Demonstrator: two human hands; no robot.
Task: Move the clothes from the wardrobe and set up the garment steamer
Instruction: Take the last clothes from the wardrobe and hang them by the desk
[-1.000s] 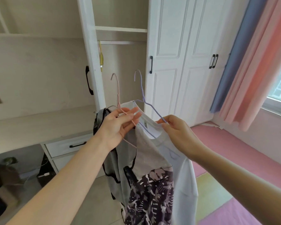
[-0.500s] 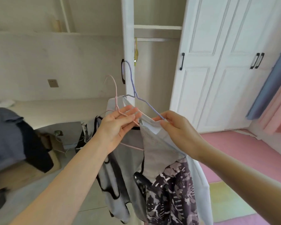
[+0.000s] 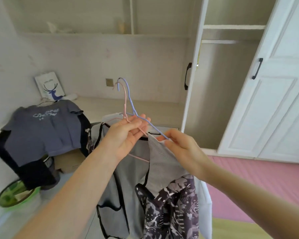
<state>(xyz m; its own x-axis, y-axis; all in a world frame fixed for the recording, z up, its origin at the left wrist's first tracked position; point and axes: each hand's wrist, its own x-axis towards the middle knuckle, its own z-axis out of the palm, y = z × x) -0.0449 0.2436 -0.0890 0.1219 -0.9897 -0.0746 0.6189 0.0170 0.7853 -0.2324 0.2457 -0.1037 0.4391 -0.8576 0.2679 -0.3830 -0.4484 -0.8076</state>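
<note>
My left hand (image 3: 126,135) grips a pink hanger (image 3: 125,102) and a blue hanger (image 3: 130,99) at their necks. A grey top with black trim (image 3: 128,169), a purple patterned garment (image 3: 171,207) and a white garment (image 3: 204,195) hang from them. My right hand (image 3: 181,149) pinches the blue hanger's arm and the grey mesh fabric at its shoulder. The wardrobe (image 3: 223,92) stands open on the right, its rail bare. No garment steamer is in sight.
A blue-grey T-shirt (image 3: 43,128) on a hanger lies over dark clothes on the left, by a desk top (image 3: 145,107). A green basin (image 3: 16,194) sits on the floor. A deer picture (image 3: 49,87) leans on the wall. Pink mat (image 3: 266,183) lies right.
My view has swung left, away from the curtains and toward the desk and the pile of clothes. Both hands keep hold of the hangers; the two hooks have come together.
</note>
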